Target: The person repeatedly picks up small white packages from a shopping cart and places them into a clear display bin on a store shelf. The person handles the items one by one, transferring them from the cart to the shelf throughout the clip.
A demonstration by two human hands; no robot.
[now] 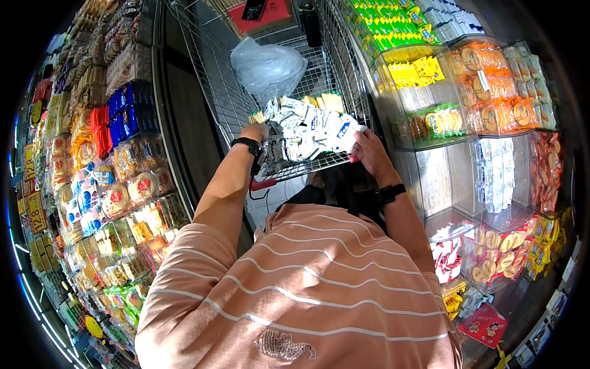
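Note:
A metal wire shopping cart (208, 99) stands right in front of me. Many small white wrapped snack packets (299, 124) are heaped at its near end, beside some yellow-wrapped packets (329, 100). My left hand (255, 133) is at the left edge of the heap; its fingers are partly hidden, so its grip is unclear. On the right side, my right hand (370, 150) pinches a white packet with blue print (346, 130) between thumb and fingers. A cloudy plastic bag (267, 64) lies deeper in the cart, behind the heap.
A black bottle (309, 25) and a red-topped box (276, 18) bearing a phone (254, 9) are at the cart's far end. Shelves of packaged snacks (133, 184) line the left. Clear acrylic bins (435, 180) with wrapped biscuits (498, 113) rise close on the right.

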